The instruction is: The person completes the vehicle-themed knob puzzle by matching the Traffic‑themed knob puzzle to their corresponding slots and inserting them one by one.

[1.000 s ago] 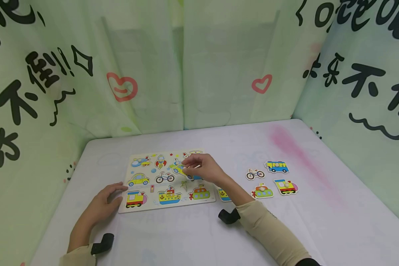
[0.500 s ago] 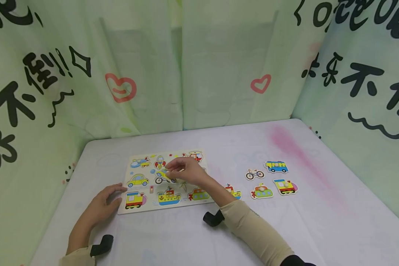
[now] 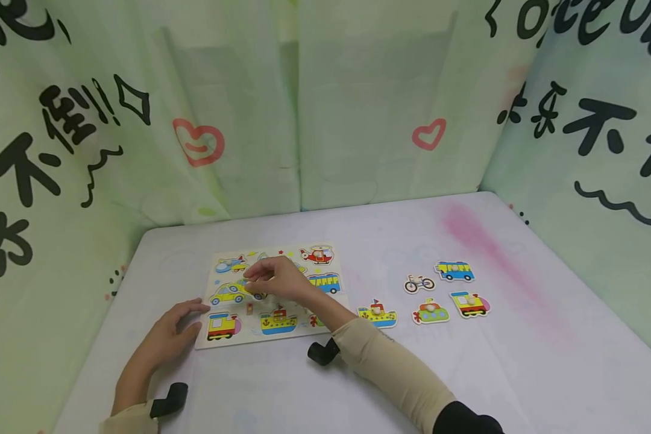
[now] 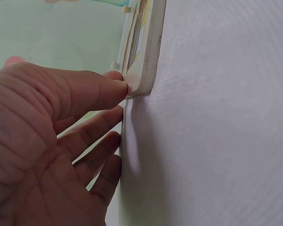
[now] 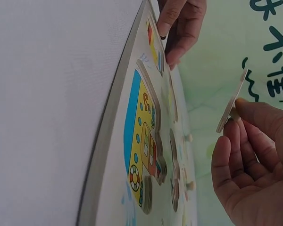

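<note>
The white wooden puzzle board (image 3: 244,342) shows vehicle pictures in shallow recesses. My right hand (image 3: 279,280) pinches the small knob of a yellow car puzzle piece (image 3: 239,286), its thin edge (image 5: 232,101) facing the right wrist view. In the head view the piece, held tilted, overlaps the board's yellow car picture (image 3: 225,294). At the board's left edge my left hand (image 3: 170,331) rests with loosely extended fingers; the left wrist view has its thumb (image 4: 92,92) touching the board's corner.
Right of the board lie loose pieces: a ship (image 3: 377,316), bicycle (image 3: 419,284), bus (image 3: 455,272), submarine (image 3: 431,313) and train (image 3: 470,305). A white cloth covers the table (image 3: 521,361). Printed curtains (image 3: 352,120) stand behind and at both sides.
My right hand has carried the car piece leftward across the board, from near the helicopter to over the left car picture. The left hand has stayed at the board's edge.
</note>
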`<state>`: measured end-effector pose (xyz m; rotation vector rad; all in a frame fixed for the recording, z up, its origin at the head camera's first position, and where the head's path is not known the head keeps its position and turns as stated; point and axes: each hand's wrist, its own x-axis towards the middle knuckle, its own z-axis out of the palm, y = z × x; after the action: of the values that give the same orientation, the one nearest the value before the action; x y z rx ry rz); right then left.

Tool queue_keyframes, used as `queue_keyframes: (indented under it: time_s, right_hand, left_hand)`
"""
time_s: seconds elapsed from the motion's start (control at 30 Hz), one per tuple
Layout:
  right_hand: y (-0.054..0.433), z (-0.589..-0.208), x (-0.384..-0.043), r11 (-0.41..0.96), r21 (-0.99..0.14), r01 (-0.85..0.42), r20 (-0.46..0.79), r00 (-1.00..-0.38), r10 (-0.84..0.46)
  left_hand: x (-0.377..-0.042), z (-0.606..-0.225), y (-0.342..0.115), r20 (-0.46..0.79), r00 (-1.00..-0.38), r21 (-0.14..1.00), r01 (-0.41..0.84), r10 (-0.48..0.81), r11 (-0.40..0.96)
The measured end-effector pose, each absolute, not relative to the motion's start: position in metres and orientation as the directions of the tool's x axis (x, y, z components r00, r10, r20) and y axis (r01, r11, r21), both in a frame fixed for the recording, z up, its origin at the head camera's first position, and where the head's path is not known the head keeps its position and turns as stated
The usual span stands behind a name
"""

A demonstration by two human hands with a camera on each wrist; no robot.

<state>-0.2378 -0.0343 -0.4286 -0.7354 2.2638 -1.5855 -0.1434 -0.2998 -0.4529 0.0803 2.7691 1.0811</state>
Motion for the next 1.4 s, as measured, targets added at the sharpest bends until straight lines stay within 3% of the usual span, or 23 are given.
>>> queue_keyframes:
  time_s: [0.43, 0.9, 1.4]
  right_hand:
    - [-0.052, -0.436, -0.244, 0.306, -0.93, -0.205, 0.012, -0.847, -0.531]
    - [-0.076, -0.438, -0.251, 0.411, -0.854, -0.32, 0.051, -0.837, -0.545]
    - [-0.091, -0.44, -0.253, 0.524, -0.726, -0.447, 0.053, -0.795, -0.605]
  left_hand:
    - [-0.144, -0.453, -0.299, -0.144, -0.983, 0.669, -0.013, 0.113, 0.743]
    - [-0.143, -0.451, -0.301, -0.087, -0.986, 0.683, 0.046, 0.144, 0.729]
    - [-0.144, -0.453, -0.301, -0.12, -0.985, 0.69, 0.005, 0.121, 0.724]
